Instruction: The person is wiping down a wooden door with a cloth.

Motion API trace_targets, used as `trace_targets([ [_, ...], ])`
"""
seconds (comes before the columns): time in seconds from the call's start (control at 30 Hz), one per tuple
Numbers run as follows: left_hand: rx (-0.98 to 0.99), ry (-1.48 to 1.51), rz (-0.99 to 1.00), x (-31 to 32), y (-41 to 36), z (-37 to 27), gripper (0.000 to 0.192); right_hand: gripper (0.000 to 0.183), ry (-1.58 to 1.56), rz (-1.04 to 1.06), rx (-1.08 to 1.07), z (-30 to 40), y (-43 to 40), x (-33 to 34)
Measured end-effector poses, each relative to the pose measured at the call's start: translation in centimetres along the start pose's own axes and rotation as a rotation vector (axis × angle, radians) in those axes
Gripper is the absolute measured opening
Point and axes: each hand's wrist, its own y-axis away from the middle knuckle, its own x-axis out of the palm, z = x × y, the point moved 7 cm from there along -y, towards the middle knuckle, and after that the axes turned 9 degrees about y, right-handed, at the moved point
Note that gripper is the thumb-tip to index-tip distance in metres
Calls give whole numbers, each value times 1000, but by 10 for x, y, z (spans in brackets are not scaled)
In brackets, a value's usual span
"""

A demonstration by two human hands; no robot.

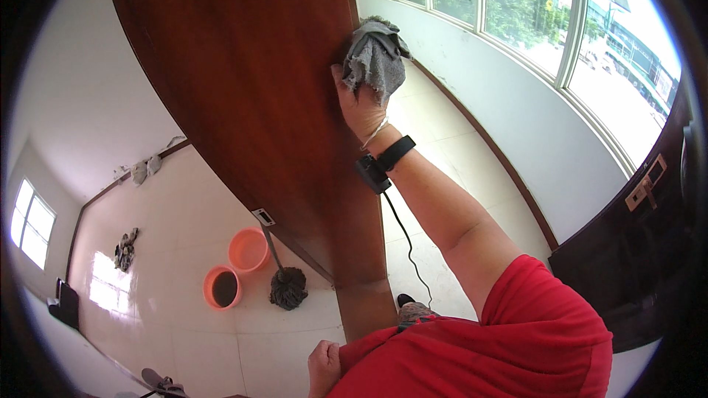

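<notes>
My right hand (362, 108) is raised at arm's length and holds a bunched grey cloth (378, 61) against the right-hand edge of a reddish-brown wooden door (249, 66). The cloth hides most of its fingers, but the thumb shows, lying near the wood. A black strap with a small device (373, 173) is on that wrist, and a black cable hangs from it. Low in the view, my left hand (324, 364) is curled into a fist beside the red shirt, and no object shows in it. A metal lock plate (264, 216) sits on the door's left edge.
Left of the door, a mop (288, 288) and two orange buckets, one (248, 250) behind another with dark liquid (206, 287), stand on the tiled floor. Farther left lies a dark rag (126, 250). Windows (520, 11) line the right wall; a dark door with a handle (646, 190) is at far right.
</notes>
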Motion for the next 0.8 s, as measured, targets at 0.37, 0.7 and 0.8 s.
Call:
trace_targets([
  [0.37,-87,324,-187,-20,0,12,21,25,74,30,-42,2,-6,-4],
  [0.7,-85,341,-197,-27,4,13,20,34,-35,92,76,-13,2,9],
  [0.8,-57,358,-166,-29,3,2,18,25,65,13,-16,-16,-1,13],
])
